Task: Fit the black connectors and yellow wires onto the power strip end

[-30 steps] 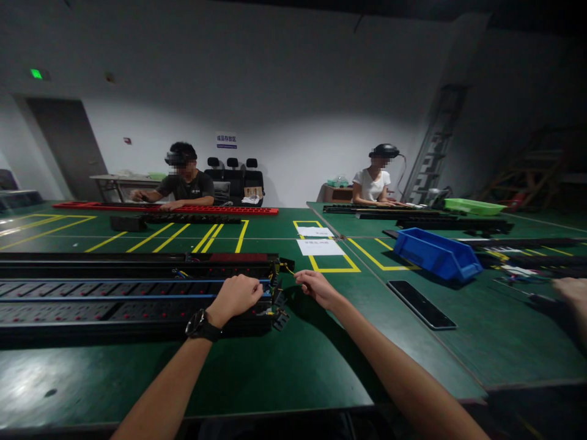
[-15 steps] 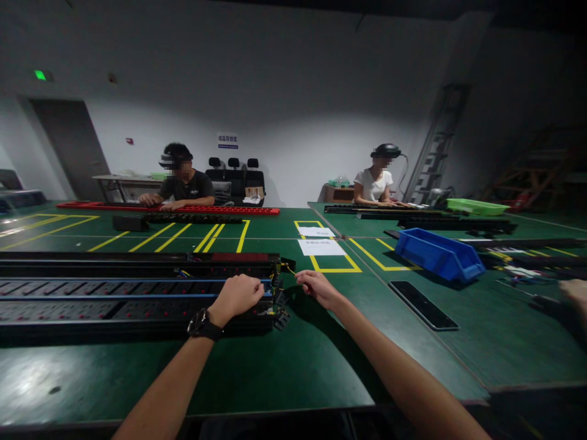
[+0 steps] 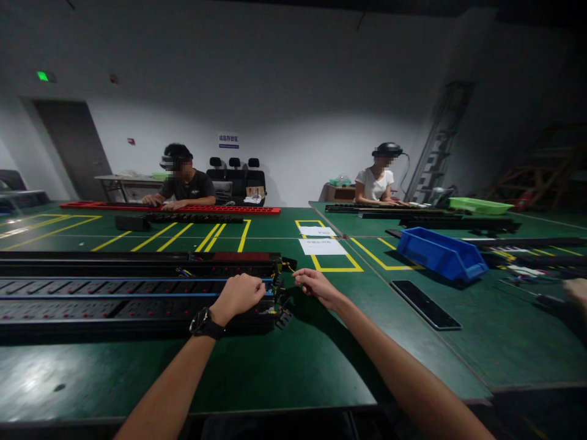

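Long black power strips (image 3: 151, 308) with rows of outlets, red dots and blue edges lie across the left of the table. On their right end rests my left hand (image 3: 241, 294), fingers curled down over the nearest blue-edged strip; the fingertips are partly hidden. My right hand (image 3: 314, 286) is just off that end, thumb and forefinger pinched on a thin yellow wire (image 3: 290, 270) that comes out of the rear strip. Below my left hand, small dark end pieces (image 3: 284, 318) hang at the strip ends.
A blue bin (image 3: 440, 256) and a dark phone-like slab (image 3: 425, 304) lie to the right. Paper sheets (image 3: 323, 247) sit ahead. Two people work across the table, by a red rail (image 3: 229, 211) and black rails. Another person's hand (image 3: 576, 293) shows at the right edge.
My right hand has shifted very slightly left, toward the strip end, still pinching the yellow wire. My left hand stays on the strip. The view has shifted a little.
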{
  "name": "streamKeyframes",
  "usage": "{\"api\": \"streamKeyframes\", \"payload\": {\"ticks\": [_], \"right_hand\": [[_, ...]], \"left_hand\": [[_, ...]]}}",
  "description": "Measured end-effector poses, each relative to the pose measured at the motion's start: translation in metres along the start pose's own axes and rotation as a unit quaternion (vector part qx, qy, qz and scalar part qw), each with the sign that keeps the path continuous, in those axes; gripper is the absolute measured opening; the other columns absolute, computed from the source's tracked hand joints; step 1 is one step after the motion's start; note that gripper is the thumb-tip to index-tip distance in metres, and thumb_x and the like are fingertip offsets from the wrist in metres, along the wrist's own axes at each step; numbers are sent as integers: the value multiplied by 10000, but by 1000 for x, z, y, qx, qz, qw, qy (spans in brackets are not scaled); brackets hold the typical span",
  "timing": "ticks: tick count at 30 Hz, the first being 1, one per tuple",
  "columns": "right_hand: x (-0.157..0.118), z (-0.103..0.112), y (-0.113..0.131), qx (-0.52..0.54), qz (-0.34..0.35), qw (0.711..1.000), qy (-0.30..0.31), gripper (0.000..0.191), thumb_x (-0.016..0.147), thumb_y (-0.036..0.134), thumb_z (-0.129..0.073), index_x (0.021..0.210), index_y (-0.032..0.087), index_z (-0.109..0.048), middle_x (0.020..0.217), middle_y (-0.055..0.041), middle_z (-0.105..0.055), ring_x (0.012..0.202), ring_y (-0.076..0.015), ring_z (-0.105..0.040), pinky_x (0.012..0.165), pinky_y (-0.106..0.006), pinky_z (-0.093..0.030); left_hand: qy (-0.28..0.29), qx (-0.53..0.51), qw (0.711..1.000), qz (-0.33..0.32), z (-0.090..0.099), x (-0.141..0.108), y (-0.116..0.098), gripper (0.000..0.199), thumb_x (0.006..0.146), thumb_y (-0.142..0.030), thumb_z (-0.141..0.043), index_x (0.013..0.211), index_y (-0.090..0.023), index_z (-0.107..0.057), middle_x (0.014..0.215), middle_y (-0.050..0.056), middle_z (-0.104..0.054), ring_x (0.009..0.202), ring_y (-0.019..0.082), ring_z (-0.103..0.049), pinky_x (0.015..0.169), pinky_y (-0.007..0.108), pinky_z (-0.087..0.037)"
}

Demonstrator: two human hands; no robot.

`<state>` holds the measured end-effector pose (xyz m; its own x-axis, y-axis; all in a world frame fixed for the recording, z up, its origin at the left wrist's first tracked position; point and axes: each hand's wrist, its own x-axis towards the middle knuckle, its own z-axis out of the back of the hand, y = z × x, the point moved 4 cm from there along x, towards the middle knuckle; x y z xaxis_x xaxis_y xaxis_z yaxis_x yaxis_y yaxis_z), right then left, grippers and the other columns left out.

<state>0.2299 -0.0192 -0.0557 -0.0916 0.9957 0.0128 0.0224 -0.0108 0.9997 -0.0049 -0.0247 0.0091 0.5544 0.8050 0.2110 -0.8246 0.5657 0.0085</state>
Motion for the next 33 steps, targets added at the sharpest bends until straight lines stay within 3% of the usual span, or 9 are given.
{"api": "streamKeyframes", "payload": {"ticks": [6, 11, 23, 28, 33], "right_hand": [[-19, -21, 24, -92, 72, 983, 142, 374, 775, 507, -777, 970, 189, -746, 846, -16, -674, 664, -115, -540, 583, -229, -397], [-29, -31, 28, -99, 66, 963, 242, 353, 750, 450, -823, 968, 181, -753, 902, -29, -715, 776, -148, -615, 706, -254, -460], [-26, -37, 17, -166, 111, 944, 261, 316, 774, 440, -799, 954, 183, -761, 913, -42, -736, 833, -182, -655, 789, -291, -505], [-25, -40, 16, -192, 136, 938, 253, 290, 801, 450, -771, 930, 190, -765, 889, -45, -735, 827, -192, -654, 776, -293, -508], [-26, -36, 18, -182, 102, 945, 252, 305, 766, 454, -796, 907, 186, -758, 838, -38, -741, 737, -175, -653, 697, -272, -493]], "left_hand": [[7, -4, 1000, 10, 1, -1, 0, 433, 977, -373, -397, 816, -189, -754, 823, 102, -753, 755, 220, -705, 709, 293, -478], [15, -2, 1000, 20, 2, -1, -1, 428, 983, -378, -394, 871, -201, -768, 877, 114, -761, 803, 238, -712, 767, 320, -492], [-15, -1, 1000, 12, 9, -2, -5, 443, 995, -380, -379, 849, -195, -753, 867, 104, -760, 791, 220, -700, 731, 294, -460], [-31, -37, 998, -40, 13, -4, -17, 424, 991, -384, -402, 803, -194, -731, 844, 92, -751, 773, 202, -677, 697, 276, -427], [-21, -78, 993, -85, 13, -8, -30, 361, 947, -355, -482, 715, -181, -695, 714, 60, -698, 681, 165, -630, 630, 259, -379]]}}
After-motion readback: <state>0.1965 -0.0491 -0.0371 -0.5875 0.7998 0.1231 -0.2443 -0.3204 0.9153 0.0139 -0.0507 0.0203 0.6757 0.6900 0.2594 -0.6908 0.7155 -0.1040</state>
